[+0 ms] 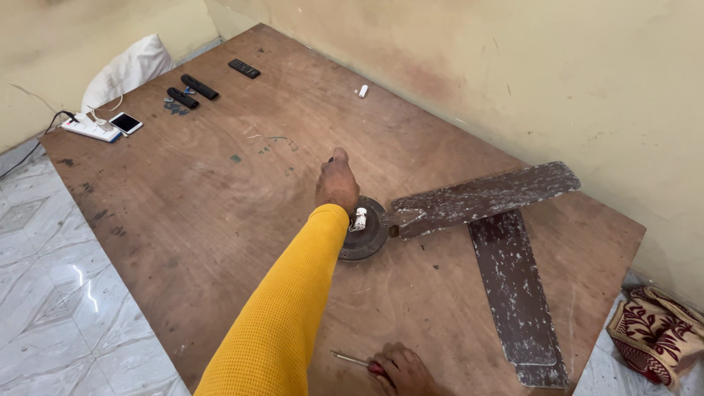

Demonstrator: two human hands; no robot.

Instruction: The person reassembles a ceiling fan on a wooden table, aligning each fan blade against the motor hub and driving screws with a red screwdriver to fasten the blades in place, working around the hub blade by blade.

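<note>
A dusty brown ceiling fan lies on a wooden table (220,198). Its round dark motor hub (369,236) carries a small white part (360,218). Two worn blades (484,196) (517,293) stick out to the right and toward the front. My left hand (336,183), in a yellow sleeve, presses down on the hub's far left rim, with the fingers curled over it and one finger stretched forward. My right hand (402,370) is at the table's near edge. It holds a red-handled screwdriver (356,360) whose metal shaft points left.
At the far left corner lie three black remotes (199,86), a white phone (125,122), a white power strip (89,129) and a white pillow (128,70). A small white object (363,91) sits near the wall. A patterned cloth (656,334) lies on the tiled floor (44,293).
</note>
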